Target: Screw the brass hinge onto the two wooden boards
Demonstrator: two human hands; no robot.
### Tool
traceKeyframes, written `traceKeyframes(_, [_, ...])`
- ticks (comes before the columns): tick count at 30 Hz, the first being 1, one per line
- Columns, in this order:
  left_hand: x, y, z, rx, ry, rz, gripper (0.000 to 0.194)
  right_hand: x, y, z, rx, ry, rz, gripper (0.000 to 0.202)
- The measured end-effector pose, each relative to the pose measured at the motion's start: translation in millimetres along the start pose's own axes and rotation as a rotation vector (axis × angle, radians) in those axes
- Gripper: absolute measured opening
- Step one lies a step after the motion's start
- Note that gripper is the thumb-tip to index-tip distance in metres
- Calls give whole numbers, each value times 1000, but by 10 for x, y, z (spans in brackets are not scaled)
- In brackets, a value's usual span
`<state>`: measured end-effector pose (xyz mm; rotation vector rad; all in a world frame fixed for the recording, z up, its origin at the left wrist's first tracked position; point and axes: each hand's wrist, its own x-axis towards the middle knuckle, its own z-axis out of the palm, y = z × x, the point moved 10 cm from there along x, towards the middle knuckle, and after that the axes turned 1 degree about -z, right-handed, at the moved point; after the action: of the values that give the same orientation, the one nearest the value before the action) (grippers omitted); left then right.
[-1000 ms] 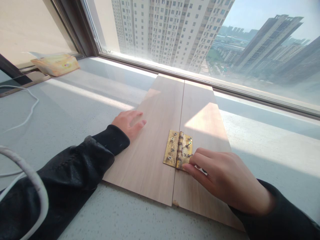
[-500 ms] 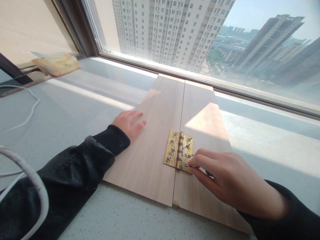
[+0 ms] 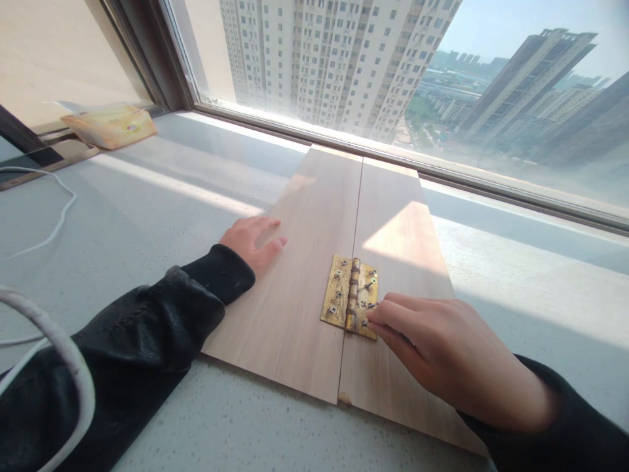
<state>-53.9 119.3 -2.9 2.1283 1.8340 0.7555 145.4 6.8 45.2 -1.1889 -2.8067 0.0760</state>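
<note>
Thick white cable (image 3: 87, 393) crosses before left sleeve (image 3: 142, 334). Yellowish pack (image 3: 111, 129) on surface (image 3: 162, 432), near window corner. Left hand (image 3: 248, 241) open, thumb apart from fingers, resting at edge of left board (image 3: 289, 328). Brass-coloured hinge (image 3: 352, 295) flat across seam, several screws in leaves. Right hand (image 3: 432, 337), above right board (image 3: 388, 387), pinches screw (image 3: 365, 323) at right leaf's near end.

No lettering or number can be read. The yellow soft pack (image 3: 105, 128) by the window frame (image 3: 173, 82) bears a small coloured mark (image 3: 131, 128), too blurred to make out; dark streaks on the brass-coloured hinge (image 3: 353, 288) form no legible text.
</note>
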Motion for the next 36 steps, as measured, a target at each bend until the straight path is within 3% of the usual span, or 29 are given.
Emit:
traceKeyframes(18, [4,-3,-2,8,5,1,55,14,111,-33,126,43,93,26])
traceKeyframes(27, [-2,9,-14,-6,14,10,53,20,116,-12,270,-38,52,25])
traceKeyframes(36, [0,13,-10,3,-6,-2,56,6,152,65,225,-67,103,23])
